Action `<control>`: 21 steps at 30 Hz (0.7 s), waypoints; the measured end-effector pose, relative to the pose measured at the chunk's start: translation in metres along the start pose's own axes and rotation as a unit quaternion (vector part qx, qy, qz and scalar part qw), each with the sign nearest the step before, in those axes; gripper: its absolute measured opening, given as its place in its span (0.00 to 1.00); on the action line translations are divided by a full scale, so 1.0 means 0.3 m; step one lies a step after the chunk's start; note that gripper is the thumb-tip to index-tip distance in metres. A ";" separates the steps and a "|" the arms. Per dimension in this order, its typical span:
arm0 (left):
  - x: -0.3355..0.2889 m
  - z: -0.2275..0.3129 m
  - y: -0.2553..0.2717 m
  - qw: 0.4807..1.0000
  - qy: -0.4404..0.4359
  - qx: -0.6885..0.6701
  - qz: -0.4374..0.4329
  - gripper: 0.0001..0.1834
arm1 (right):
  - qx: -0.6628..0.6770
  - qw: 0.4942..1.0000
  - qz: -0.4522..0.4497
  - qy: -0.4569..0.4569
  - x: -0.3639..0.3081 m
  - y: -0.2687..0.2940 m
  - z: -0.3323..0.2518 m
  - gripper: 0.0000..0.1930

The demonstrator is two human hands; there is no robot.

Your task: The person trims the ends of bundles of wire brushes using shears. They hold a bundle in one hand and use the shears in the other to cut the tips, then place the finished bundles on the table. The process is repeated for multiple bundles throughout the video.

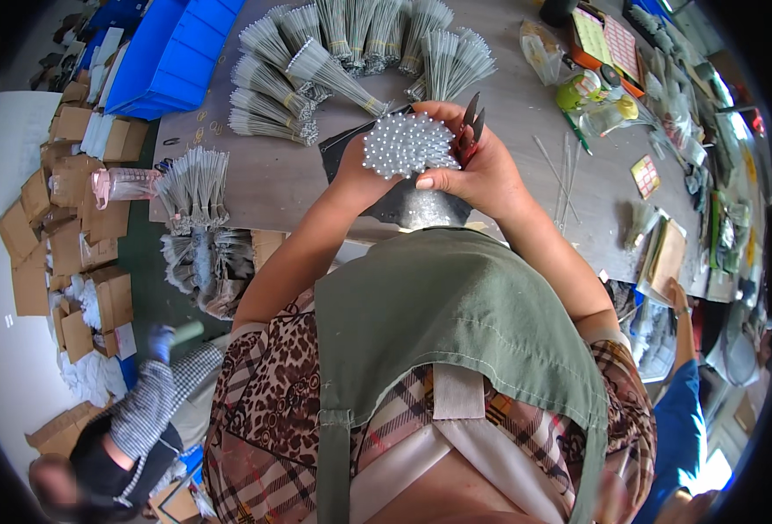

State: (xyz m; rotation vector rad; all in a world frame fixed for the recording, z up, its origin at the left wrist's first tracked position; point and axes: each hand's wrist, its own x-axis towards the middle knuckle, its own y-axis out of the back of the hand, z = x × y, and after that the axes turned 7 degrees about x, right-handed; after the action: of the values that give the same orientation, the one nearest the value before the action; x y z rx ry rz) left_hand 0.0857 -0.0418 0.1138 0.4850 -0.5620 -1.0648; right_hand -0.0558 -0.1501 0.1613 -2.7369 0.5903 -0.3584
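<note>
Close to my body, a round bundle of thin stems (410,144) stands between my two hands, its pearly white bead heads facing up. My left hand (356,175) is closed around its left side. The right hand (482,175) grips the opposite side, thumb pressed along the near edge of the heads. Tucked in that same hand is a pair of snips (471,131) with dark, parted blades and a bit of red handle showing. Fingers behind the bundle are mostly hidden. Beneath lies a dark mat (386,205) on the table, partly covered by my hands.
Several tied bundles of similar stems (360,44) fan out across the table's far side. More bundles (195,188) lie at the left edge, by a pink bottle (124,186). A blue bin (172,57) stands far left. Loose stems (565,179) lie right. Co-workers (137,428) are at both sides.
</note>
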 end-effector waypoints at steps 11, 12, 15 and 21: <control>-0.024 0.077 0.033 0.998 0.044 0.016 0.031 0.16 | -0.037 0.997 -0.034 -0.057 -0.006 0.017 -0.018 0.36; -0.028 0.086 0.042 0.998 0.056 0.002 0.037 0.16 | -0.028 0.998 -0.037 -0.043 -0.005 0.016 -0.023 0.36; -0.045 0.098 0.069 0.995 0.073 -0.001 0.071 0.15 | -0.058 0.997 -0.047 -0.028 -0.004 0.023 -0.060 0.33; -0.056 0.116 0.099 0.988 0.019 0.096 0.117 0.14 | -0.180 0.982 0.018 0.052 -0.011 0.048 -0.105 0.16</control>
State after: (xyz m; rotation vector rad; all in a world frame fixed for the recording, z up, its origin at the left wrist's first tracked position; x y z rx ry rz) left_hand 0.0771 -0.0178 0.1554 0.5906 -0.6742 -0.7811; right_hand -0.0734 -0.1690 0.1847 -3.0598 0.7988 -0.4233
